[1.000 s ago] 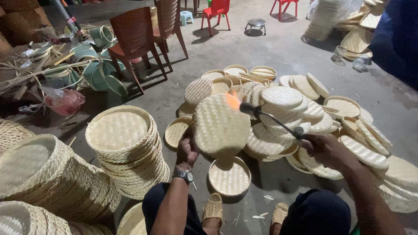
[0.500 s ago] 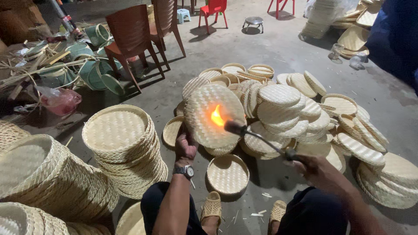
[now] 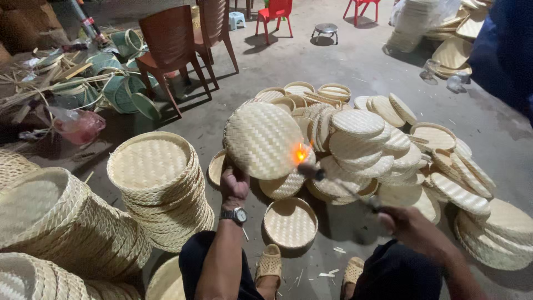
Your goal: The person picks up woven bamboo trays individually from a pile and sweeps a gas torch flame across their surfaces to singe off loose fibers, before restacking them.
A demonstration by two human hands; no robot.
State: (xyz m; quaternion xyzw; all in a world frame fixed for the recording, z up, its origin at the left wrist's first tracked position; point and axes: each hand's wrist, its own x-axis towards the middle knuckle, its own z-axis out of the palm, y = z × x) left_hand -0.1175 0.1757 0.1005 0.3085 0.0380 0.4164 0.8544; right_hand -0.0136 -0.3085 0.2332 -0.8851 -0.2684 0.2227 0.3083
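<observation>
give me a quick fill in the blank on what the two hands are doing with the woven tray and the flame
1. The left hand holds a round woven tray tilted on its ____.
2. The right hand holds a torch whose ____ touches the tray's lower right rim.
3. A ____ is worn on the left wrist.
4. On the floor between the feet lies a small woven basket, its open side facing ____.

Missing words: edge; flame; watch; up
</observation>
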